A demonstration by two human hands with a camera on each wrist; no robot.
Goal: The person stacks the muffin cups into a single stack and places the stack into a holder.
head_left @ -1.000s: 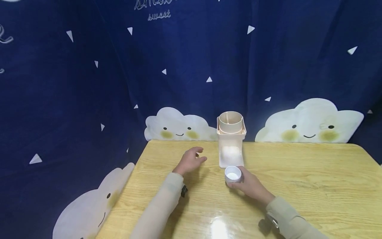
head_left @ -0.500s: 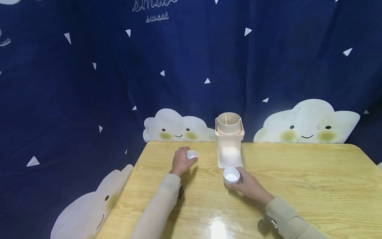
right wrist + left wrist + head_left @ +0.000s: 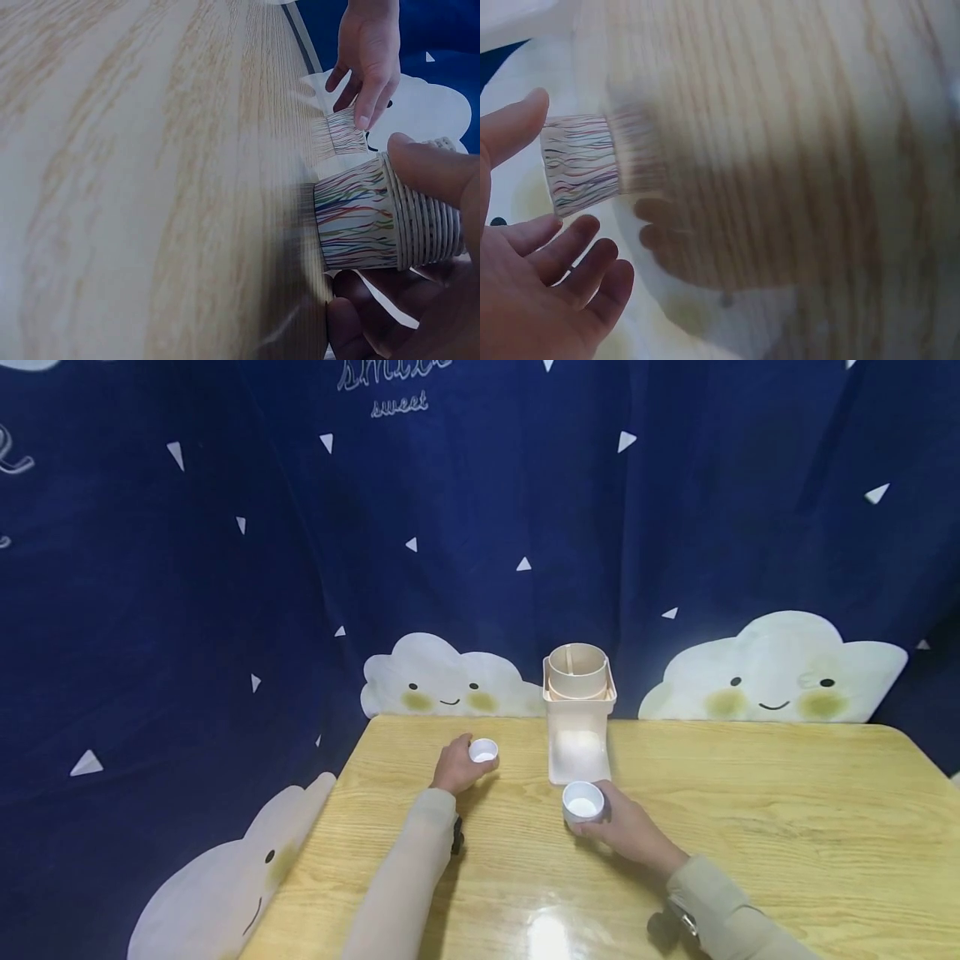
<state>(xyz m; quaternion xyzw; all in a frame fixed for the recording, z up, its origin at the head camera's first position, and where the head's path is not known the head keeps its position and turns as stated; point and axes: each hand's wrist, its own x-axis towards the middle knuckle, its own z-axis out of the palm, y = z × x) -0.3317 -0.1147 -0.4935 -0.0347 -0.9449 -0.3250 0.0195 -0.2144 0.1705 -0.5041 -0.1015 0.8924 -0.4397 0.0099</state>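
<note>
In the head view my left hand (image 3: 457, 766) is left of the beige dispenser-like stand, with a small white paper cup (image 3: 483, 750) between thumb and index finger. The left wrist view shows this cup (image 3: 581, 161) with thin coloured wavy lines; its base is at the table and thumb and index fingertip are at opposite sides of its rim. The other fingers of that hand are loosely bent. My right hand (image 3: 626, 822) grips a nested stack of paper cups (image 3: 356, 217) with the same pattern, thumb over the piled rims, fingers below, close over the table.
A beige plastic stand (image 3: 579, 714) with a round open tube (image 3: 577, 671) on top stands at the table's back edge, just beyond the right hand. Behind the wooden table (image 3: 750, 827) hangs a dark blue curtain (image 3: 480, 485) with white clouds and triangles.
My left hand has moved slightly left from beside the stand, and a paper cup now shows between its fingers. My right hand with the stack stays nearly still.
</note>
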